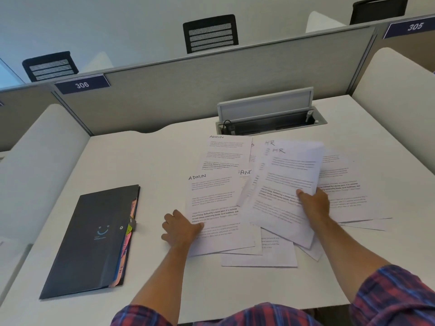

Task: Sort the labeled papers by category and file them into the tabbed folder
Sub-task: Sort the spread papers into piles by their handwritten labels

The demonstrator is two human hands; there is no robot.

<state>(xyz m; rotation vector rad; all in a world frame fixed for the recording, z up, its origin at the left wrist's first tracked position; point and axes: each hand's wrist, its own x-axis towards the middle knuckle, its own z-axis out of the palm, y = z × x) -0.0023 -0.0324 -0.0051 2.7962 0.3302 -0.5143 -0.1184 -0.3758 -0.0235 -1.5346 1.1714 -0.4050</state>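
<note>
Rt hand (314, 203) gripping, prob., HR sheets (292, 175)

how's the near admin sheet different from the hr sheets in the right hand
The near ADMIN sheet lies flat on the desk with the left hand at its left edge; the HR sheets are gripped by the right hand. ADMIN shows as one sheet; two HR headings show, fanned. Both are white printed pages with handwritten labels.

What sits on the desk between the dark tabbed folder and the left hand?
Nothing: in the head view, only bare white desk separates the closed tabbed folder from the left hand, which rests on the near ADMIN sheet.
</note>
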